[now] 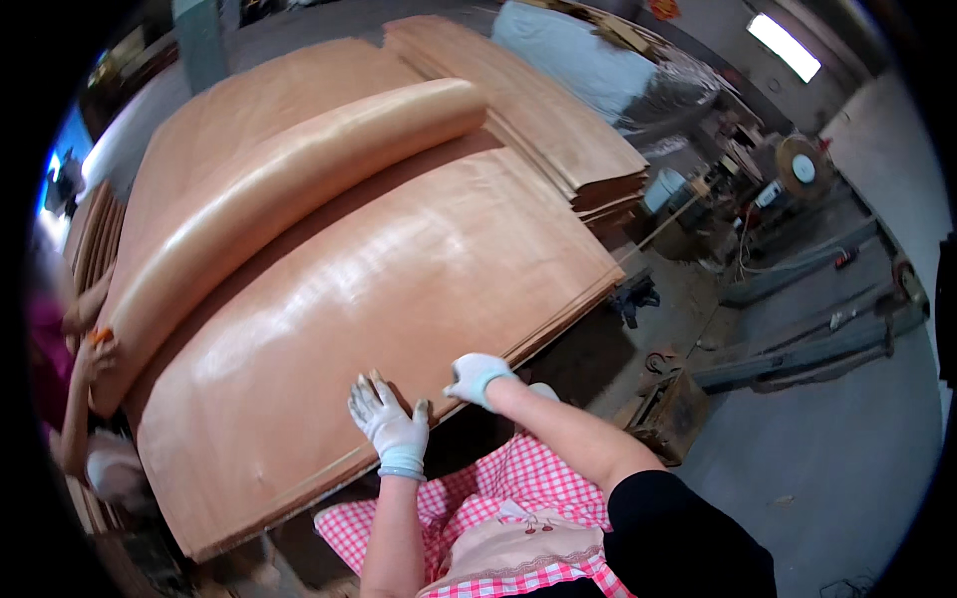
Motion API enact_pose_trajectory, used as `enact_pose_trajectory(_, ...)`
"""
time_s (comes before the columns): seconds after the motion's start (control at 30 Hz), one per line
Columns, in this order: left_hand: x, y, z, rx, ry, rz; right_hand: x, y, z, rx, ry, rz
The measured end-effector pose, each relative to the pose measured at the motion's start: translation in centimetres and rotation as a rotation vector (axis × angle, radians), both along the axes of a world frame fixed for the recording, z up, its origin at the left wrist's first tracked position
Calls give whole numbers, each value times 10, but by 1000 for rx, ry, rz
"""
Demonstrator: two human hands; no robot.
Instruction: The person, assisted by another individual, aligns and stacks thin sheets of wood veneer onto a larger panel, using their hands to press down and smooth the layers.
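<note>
A large stack of thin reddish-brown wood veneer sheets (329, 329) spreads out in front of me. Flat near its front edge lies my left hand (391, 429), in a white glove with its fingers spread. To the right, my right hand (477, 379), also gloved, rests at the same edge with its fingers curled in. Whether anything is pinched in them is hidden. Beyond both hands, a curled veneer sheet (299, 189) arches across the stack like a long roll. At its left end another person's hand (97, 354) holds a small orange object.
A second veneer stack (518, 110) adjoins at the back right, with a pale blue-white covered pile (558, 60) behind it. On the right floor are metal rails (797, 354), a box (670, 417) and a white bucket (663, 189). A person in pink (50, 349) stands left.
</note>
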State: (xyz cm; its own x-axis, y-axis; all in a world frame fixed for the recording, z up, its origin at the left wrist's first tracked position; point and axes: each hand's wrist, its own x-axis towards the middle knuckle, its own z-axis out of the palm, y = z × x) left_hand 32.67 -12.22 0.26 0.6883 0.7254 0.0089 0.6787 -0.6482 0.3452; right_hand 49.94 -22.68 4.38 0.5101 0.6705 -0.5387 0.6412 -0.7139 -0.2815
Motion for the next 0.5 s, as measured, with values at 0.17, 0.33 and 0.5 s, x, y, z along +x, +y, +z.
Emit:
enact_pose_trajectory(0.17, 10, 0, -5, -13, 54, 39, 43, -44, -14, 158, 66, 50)
enact_pose_trajectory(0.33, -1, 8, -11, 6, 132, 57, 203, -157, 7, 58, -117, -105)
enact_pose_trajectory(0.5, 3, 4, -6, -5, 142, 43, 307, -237, 4, 44, -262, -260)
